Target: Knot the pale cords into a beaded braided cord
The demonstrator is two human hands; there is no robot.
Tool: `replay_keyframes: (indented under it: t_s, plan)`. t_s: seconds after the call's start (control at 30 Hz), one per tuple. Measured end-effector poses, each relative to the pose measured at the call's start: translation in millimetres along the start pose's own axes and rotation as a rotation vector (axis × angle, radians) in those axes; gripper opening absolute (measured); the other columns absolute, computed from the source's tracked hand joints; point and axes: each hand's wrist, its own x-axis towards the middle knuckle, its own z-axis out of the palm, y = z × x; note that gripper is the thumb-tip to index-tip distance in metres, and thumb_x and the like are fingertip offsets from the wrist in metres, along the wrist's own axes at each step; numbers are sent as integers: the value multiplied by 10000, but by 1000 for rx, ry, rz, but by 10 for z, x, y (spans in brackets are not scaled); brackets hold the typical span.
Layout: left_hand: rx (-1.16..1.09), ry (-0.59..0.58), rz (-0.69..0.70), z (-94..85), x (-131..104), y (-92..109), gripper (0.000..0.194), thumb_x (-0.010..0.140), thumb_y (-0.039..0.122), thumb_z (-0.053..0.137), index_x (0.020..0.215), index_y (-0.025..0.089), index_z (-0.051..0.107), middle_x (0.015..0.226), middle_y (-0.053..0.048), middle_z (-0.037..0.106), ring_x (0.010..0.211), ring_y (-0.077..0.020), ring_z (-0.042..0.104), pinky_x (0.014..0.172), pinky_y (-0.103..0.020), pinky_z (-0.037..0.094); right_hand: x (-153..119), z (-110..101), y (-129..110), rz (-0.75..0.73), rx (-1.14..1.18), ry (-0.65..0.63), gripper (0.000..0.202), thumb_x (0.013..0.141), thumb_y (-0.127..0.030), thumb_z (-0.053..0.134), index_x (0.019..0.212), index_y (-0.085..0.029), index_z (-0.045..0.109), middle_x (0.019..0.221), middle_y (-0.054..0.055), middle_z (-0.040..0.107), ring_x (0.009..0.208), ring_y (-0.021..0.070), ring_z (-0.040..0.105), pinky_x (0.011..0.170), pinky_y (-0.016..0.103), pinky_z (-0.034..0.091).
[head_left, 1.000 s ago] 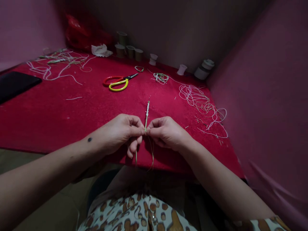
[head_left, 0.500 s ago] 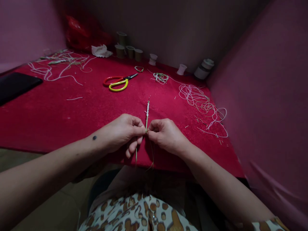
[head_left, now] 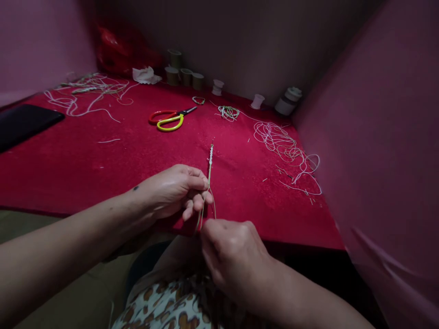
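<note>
A thin knotted cord (head_left: 210, 163), white at its far part and pale green nearer me, lies on the red cloth and points away from me. My left hand (head_left: 183, 189) pinches its near end between thumb and forefinger, with the other fingers loosely curled below. Several thin green strands (head_left: 214, 205) run from that pinch down toward my lap. Lower and to the right, my right hand (head_left: 233, 256) is closed around the loose strands near the table's front edge; its fingertips are hidden behind the back of the hand.
Scissors (head_left: 171, 119) with red and yellow handles lie beyond my hands. Tangled thread (head_left: 277, 139) spreads at right, more thread (head_left: 92, 93) at left near a black phone (head_left: 29, 124). Spools (head_left: 187, 76), a small jar (head_left: 288, 100) and a red plastic bag (head_left: 120, 50) stand along the back.
My right hand has left the spot beside my left hand and moved down toward me, with the strands drawn along. My left hand keeps its pinch on the cord.
</note>
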Motion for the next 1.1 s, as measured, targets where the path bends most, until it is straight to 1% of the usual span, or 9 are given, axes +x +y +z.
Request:
replay_keyframes:
  t_s: [0.1,0.17,0.27,0.3,0.4,0.47,0.53,0.73,1.1]
  plan:
    - [7,14,-14,18,-24,-26,224,803,167,509,581,164,542,360,29,499,233,-80,406,231,-168,357,-54,-170,-60,-191,26,-303,75,779,-175,584,710,-150,598,644,20,608,492,109,453,442,252,291]
    - [4,18,-8,19,-40,-38,208,803,168,508,596,173,531,345,41,475,232,-78,395,235,-166,356,-20,-290,-23,-230,103,-322,160,839,-227,553,704,-153,598,729,38,626,567,111,510,508,235,370]
    - [-1,9,22,9,-44,-46,175,795,161,513,621,178,530,353,48,478,236,-76,392,243,-171,367,152,-366,143,54,246,72,162,876,-195,481,821,-128,617,855,97,628,688,138,575,622,260,453]
    - [1,2,36,5,-40,-46,170,795,163,513,627,180,530,352,48,480,236,-78,393,244,-174,369,231,-360,211,160,367,151,137,863,-180,486,880,-129,612,815,84,627,642,128,575,581,245,458]
    - [17,-24,63,1,-26,-39,161,800,171,513,641,187,524,349,44,496,234,-93,415,246,-182,369,459,-294,378,433,914,-27,149,834,-155,474,954,-141,560,605,-1,569,391,98,493,361,209,397]
    - [30,-30,68,2,-25,-30,165,810,181,516,645,192,517,352,43,509,234,-100,433,248,-183,370,565,-243,438,471,1207,-165,100,792,-131,491,865,-132,559,637,4,579,370,93,505,307,199,384]
    - [43,-30,70,0,-31,-22,170,815,179,516,647,195,508,361,43,524,235,-104,450,253,-183,375,625,-206,466,456,1352,-240,66,776,-142,509,774,-115,569,664,19,588,383,89,529,290,184,382]
    - [70,-34,61,-32,-52,-22,188,844,187,500,656,191,486,356,44,515,239,-114,468,245,-181,360,678,-184,503,533,1280,-141,167,757,-220,615,663,-157,493,470,-76,417,284,38,357,227,138,175]
    - [229,-24,67,-39,-51,-38,167,847,163,447,685,202,453,351,44,514,260,-117,466,275,-190,365,765,-212,582,525,1147,-219,249,727,-228,653,603,-174,444,410,-94,366,273,26,267,257,158,162]
